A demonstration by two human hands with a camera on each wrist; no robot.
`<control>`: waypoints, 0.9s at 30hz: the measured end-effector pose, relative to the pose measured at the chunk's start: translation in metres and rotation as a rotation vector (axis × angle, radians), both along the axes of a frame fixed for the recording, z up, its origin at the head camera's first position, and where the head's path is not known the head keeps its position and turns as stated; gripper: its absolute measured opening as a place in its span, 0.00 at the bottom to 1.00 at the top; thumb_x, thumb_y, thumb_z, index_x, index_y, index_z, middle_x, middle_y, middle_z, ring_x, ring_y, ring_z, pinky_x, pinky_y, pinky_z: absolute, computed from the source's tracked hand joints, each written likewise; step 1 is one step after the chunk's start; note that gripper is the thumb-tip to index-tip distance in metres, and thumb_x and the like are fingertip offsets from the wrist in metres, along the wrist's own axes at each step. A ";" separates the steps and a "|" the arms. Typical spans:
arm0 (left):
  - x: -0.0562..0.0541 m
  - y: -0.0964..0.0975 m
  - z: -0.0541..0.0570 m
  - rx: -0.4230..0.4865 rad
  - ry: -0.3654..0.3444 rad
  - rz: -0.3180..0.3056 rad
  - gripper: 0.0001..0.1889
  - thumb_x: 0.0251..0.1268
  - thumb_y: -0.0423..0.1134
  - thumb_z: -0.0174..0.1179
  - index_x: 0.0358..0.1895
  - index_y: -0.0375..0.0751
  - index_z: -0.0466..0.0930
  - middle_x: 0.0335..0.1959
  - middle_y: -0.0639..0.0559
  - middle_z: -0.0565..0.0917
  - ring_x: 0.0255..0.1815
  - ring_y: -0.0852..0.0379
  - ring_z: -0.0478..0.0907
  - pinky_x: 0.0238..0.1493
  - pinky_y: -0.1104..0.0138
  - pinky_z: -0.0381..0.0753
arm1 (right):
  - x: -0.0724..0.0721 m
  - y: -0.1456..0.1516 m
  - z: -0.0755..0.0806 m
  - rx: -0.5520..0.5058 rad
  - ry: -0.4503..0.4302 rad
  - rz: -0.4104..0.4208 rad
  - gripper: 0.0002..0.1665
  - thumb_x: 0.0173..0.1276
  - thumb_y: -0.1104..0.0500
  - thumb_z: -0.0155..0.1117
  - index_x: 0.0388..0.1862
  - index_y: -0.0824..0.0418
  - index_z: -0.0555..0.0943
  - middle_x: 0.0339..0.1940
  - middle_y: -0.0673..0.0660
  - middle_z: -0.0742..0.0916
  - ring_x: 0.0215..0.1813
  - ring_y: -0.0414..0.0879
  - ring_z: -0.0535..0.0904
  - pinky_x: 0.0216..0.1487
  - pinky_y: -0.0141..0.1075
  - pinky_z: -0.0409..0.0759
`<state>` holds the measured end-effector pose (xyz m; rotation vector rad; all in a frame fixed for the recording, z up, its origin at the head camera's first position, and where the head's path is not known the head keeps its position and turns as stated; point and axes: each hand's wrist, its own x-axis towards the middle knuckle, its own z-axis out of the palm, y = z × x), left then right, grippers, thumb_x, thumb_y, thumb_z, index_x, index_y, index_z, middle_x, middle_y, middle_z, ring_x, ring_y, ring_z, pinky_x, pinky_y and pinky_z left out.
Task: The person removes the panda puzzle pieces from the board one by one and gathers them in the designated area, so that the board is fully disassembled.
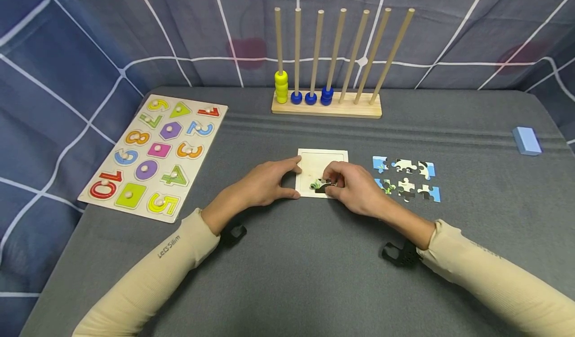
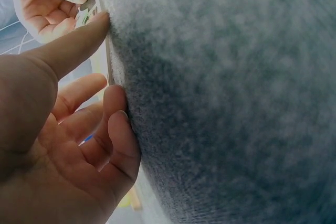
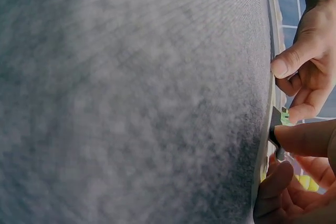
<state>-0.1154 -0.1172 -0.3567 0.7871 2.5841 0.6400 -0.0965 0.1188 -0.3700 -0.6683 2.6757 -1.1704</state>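
Note:
A shallow, light wooden puzzle tray (image 1: 318, 158) lies in front of me. My left hand (image 1: 268, 182) rests at its left side, thumb by the near corner and fingertips farther up the rim. Over the near part of the tray, my right hand (image 1: 357, 186) pinches a dark puzzle piece (image 1: 321, 189) between thumb and fingers. In the right wrist view this piece (image 3: 273, 124) stands tilted against the tray, green print (image 3: 285, 115) showing behind it. The right fingers hide part of the piece and the tray's right side.
Several loose panda-print puzzle pieces (image 1: 405, 166) lie in two rows right of the tray. A wooden bead rack (image 1: 325, 110) with upright rods stands behind. At left lies a number-and-shape board (image 1: 148, 169); a blue block (image 1: 527, 141) sits far right.

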 end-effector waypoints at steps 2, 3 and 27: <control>0.000 0.000 0.000 0.000 -0.001 0.001 0.31 0.61 0.47 0.70 0.65 0.39 0.74 0.74 0.44 0.64 0.72 0.48 0.64 0.69 0.56 0.62 | 0.000 0.000 0.000 -0.010 -0.007 0.014 0.10 0.58 0.69 0.70 0.35 0.59 0.80 0.24 0.50 0.79 0.27 0.44 0.73 0.32 0.40 0.70; 0.000 0.000 0.000 -0.001 -0.002 0.004 0.31 0.61 0.47 0.70 0.65 0.39 0.75 0.74 0.45 0.64 0.72 0.48 0.64 0.69 0.56 0.62 | 0.000 0.000 0.000 -0.014 -0.010 0.020 0.10 0.58 0.70 0.70 0.35 0.58 0.80 0.24 0.50 0.79 0.27 0.44 0.73 0.31 0.40 0.70; -0.001 0.001 0.000 -0.004 -0.002 -0.002 0.31 0.61 0.48 0.70 0.65 0.40 0.74 0.74 0.45 0.64 0.72 0.48 0.64 0.69 0.56 0.63 | 0.004 0.022 0.020 -0.079 -0.068 0.026 0.13 0.67 0.69 0.63 0.47 0.60 0.85 0.31 0.52 0.82 0.28 0.45 0.73 0.31 0.38 0.71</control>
